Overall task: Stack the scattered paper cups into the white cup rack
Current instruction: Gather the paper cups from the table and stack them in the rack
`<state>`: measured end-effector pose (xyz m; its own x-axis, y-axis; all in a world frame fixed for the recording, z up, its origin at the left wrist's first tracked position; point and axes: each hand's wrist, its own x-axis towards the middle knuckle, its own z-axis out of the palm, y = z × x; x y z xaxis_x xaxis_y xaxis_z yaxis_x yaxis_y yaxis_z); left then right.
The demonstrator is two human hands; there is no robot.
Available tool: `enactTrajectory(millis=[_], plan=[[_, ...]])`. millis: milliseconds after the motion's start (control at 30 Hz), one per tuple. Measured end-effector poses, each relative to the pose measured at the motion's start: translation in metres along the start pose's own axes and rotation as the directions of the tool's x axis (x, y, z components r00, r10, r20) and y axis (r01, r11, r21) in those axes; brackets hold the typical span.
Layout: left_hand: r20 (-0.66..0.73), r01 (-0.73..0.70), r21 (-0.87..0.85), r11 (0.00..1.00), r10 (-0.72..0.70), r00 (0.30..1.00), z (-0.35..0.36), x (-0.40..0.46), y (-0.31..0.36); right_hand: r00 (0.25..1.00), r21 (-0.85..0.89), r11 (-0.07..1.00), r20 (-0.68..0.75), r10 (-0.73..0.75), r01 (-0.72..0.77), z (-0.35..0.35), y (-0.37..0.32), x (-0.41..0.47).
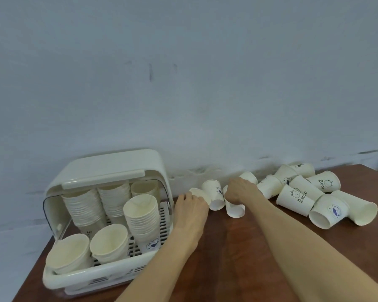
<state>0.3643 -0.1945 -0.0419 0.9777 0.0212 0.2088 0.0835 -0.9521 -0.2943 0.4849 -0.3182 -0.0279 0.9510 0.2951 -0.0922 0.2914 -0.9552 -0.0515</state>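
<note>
Lower left: rack (pixel 96 277), lid raised, holds five nested cup stacks (pixel 140 216). Centre: left hand (pixel 191 205) grips a lying cup (pixel 200 194); right hand (pixel 240 191), fingers curled, grips another cup (pixel 235 209). Right: loose cups (pixel 297 198) marked "Bear".

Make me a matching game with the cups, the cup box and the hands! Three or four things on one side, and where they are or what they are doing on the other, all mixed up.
Things
1. white cup rack
2. pile of loose paper cups
3. left hand
4. right hand

Places or states
A. lying tipped over at the right end of the table
B. at the left end of the table, with stacks of cups inside
C. on a cup lying nearest the rack
D. gripping a cup lying between the rack and the pile

Pairs: 1-B, 2-A, 3-C, 4-D
</note>
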Motion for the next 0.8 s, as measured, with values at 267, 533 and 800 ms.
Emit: enactTrajectory(millis=[267, 533, 800], plan=[[-0.096, 0.007, -0.096, 0.995, -0.016, 0.995, -0.015, -0.022, 0.001, 0.997, 0.072, 0.997, -0.073, 0.016, -0.01, -0.008, 0.005, -0.032], [-0.147, 0.018, -0.181, 0.983, -0.045, 0.988, -0.043, -0.059, 0.002, 0.989, -0.029, 0.999, -0.143, -0.023, 0.019, -0.012, 0.0, -0.086], [-0.161, 0.081, -0.266, 0.96, -0.127, 0.979, -0.08, -0.101, -0.008, 0.971, 0.026, 0.994, -0.221, -0.094, 0.102, -0.032, -0.018, -0.146]])
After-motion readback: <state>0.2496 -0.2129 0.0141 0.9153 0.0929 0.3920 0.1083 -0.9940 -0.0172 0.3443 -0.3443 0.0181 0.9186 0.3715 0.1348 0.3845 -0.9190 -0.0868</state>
